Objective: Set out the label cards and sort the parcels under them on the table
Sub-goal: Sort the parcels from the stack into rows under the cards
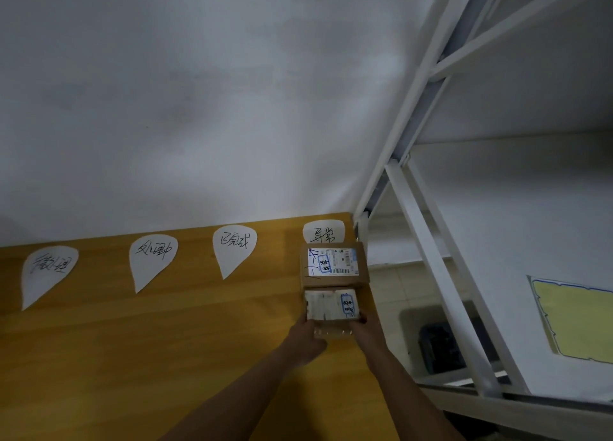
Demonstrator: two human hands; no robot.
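Both bare forearms reach forward from the lower edge of the head view and converge at the right end of the table (139,351). The left hand (306,336) grips the near-left corner of a small parcel (330,304). The right hand (362,327) clasps its near-right corner, thumb on the top edge. The fingers under the parcel are hidden. Whether it rests on the tabletop or is held just above it cannot be told.

The small parcel is a flat rectangular pack with a pale, wrinkled wrapping and a blue-outlined sticker. Its far edge sits just against a brown cardboard box (334,265), which has a glossy white shipping label with barcodes and a blue-bordered tag. That box lies directly below the rightmost label card (323,233).

Four label cards of white paper, cut in teardrop shapes with handwritten black characters, lie in a row along the far edge; the others are at (46,273), (152,258) and (234,246). The tabletop is smooth, yellow-brown wood grain. A white metal shelving rack (431,251) stands to the right.
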